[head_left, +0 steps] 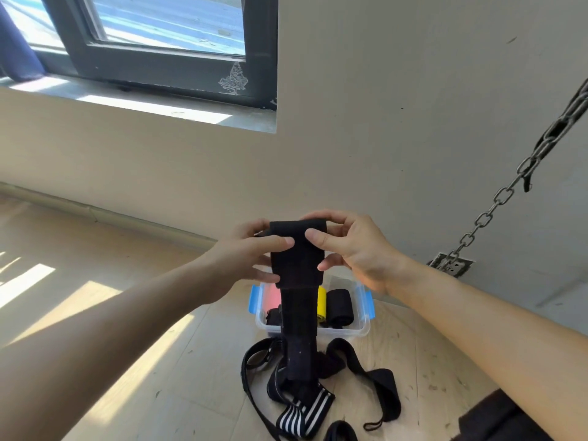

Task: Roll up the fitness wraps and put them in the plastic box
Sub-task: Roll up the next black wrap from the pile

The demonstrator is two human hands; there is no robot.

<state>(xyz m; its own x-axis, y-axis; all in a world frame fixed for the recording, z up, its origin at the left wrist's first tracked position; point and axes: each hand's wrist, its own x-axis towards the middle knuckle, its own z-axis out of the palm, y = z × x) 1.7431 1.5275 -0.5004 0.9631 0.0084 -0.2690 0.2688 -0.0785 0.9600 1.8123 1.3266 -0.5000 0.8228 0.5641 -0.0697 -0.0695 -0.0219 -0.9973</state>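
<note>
I hold a black fitness wrap (297, 259) up in front of me, its top end turned over into a small roll. My left hand (254, 259) grips the roll's left side with the thumb across the front. My right hand (346, 249) pinches the right side. The wrap's tail hangs down to the floor. Below it stands a clear plastic box (362, 326) with blue clips, holding a pink roll (270, 296), a yellow roll (322, 305) and a black roll (339, 307). Loose wraps lie on the floor in front: a black strap (378, 386) and a black-and-white striped one (299, 418).
The pale wooden floor (159, 361) has sun patches on the left. A beige wall with a dark-framed window (165, 65) is ahead. A metal chain (496, 202) runs diagonally at the right down to a wall socket (451, 265). Dark cloth (496, 421) shows at the bottom right.
</note>
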